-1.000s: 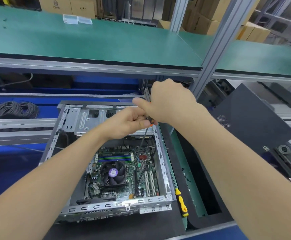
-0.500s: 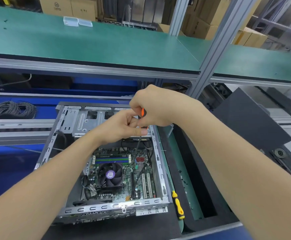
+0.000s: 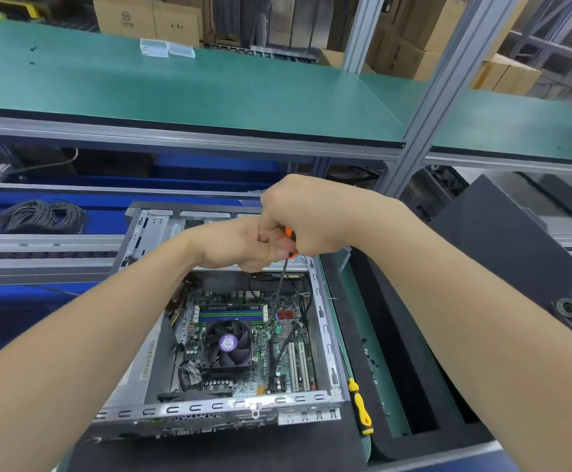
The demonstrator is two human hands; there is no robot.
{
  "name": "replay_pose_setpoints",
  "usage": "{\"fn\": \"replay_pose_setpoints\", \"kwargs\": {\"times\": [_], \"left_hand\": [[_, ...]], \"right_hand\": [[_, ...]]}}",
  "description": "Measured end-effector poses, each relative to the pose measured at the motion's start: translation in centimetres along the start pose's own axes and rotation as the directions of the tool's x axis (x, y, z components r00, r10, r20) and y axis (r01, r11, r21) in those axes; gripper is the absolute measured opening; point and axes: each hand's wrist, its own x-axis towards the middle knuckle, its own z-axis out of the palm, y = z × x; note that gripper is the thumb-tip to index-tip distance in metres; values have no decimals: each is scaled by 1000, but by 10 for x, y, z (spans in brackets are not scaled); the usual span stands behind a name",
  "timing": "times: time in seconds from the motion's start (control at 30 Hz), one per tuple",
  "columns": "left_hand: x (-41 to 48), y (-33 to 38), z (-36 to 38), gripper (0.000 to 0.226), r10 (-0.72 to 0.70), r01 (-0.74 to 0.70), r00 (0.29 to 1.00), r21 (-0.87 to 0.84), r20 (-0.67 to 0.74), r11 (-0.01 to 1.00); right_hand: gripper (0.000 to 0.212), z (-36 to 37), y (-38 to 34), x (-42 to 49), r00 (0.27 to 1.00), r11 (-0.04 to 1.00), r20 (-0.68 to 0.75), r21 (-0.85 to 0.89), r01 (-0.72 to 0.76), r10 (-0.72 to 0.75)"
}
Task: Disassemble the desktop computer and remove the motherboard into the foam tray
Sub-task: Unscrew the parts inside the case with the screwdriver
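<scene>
An open desktop case (image 3: 325, 338) lies flat before me, its green motherboard (image 3: 260, 356) inside with a black CPU fan (image 3: 228, 344). My right hand (image 3: 308, 216) grips the orange-and-black handle of a screwdriver (image 3: 289, 235) over the case's far end. Its dark shaft (image 3: 279, 291) slants down toward the board's far right area. My left hand (image 3: 243, 247) pinches the screwdriver just below the handle. The tip is hard to make out among black cables. A black foam tray (image 3: 397, 335) lies right of the case.
A yellow-handled screwdriver (image 3: 361, 408) lies between the case and the foam tray. A dark side panel (image 3: 502, 247) leans at the right. Coiled black cable (image 3: 36, 216) sits at the left on a blue surface. A green shelf (image 3: 175, 90) with a metal post (image 3: 424, 110) spans overhead.
Both hands dropped lower and came closer together on the screwdriver; the orange handle now shows between them. The view shifted slightly.
</scene>
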Motion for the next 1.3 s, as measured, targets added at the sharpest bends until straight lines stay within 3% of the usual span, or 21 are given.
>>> {"fn": "replay_pose_setpoints", "kwargs": {"times": [0.1, 0.13, 0.2, 0.27, 0.3, 0.4, 0.5, 0.6, 0.67, 0.8, 0.9, 1.0, 1.13, 1.23, 1.3], "left_hand": [[5, -1, 3, 56, -29, 42, 989, 90, -144, 995], [6, -2, 7, 54, 6, 10, 986, 94, -169, 995], [6, -3, 16, 30, 86, -73, 974, 72, -207, 995], [8, -8, 26, 13, 125, -118, 944, 39, -306, 992], [10, -12, 30, 17, 141, -136, 922, 39, -360, 990], [16, -21, 44, 33, 168, -144, 841, 86, -514, 986], [23, -20, 62, 24, 174, -149, 717, 95, -675, 984], [32, -18, 76, 20, 155, -131, 592, 95, -791, 987], [36, -19, 78, 21, 130, -131, 559, 68, -819, 989], [33, -19, 67, 25, 123, -187, 625, 6, -771, 982], [25, -24, 52, 44, 126, -117, 739, 58, -662, 991], [17, -23, 37, 61, 87, -104, 868, -8, -490, 995], [8, -16, 18, 30, 87, -107, 963, -62, -256, 992], [5, -15, 7, 47, 78, -92, 984, -84, -159, 992], [4, -15, 4, 42, 52, -65, 989, -95, -135, 993]], "right_hand": [[12, -1, 1, -6, 999, 989, 22, 143, -31, 28], [6, 0, 1, -8, 999, 974, -3, 222, -49, 51], [17, 6, -1, -9, 978, 937, -110, 322, -136, 179], [23, 15, -4, -4, 910, 922, -239, 273, -273, 340], [28, 18, -7, -2, 864, 900, -278, 250, -357, 420], [34, 20, -11, 2, 763, 816, -296, 269, -511, 575], [33, 18, -8, 9, 715, 761, -264, 277, -587, 647], [27, 15, -8, 17, 692, 724, -219, 274, -634, 688], [20, 16, -8, 20, 711, 737, -203, 259, -624, 673], [31, 18, -7, 20, 808, 835, -213, 169, -523, 549], [14, 12, -6, 12, 904, 918, -168, 130, -374, 392], [5, 1, -4, 2, 970, 970, -85, 109, -219, 228], [19, -11, -2, -6, 992, 989, 40, 82, -125, 122], [27, -12, 0, -7, 997, 997, 24, 11, -75, 74], [28, -10, 1, -6, 998, 998, 6, 22, -63, 63]]}}
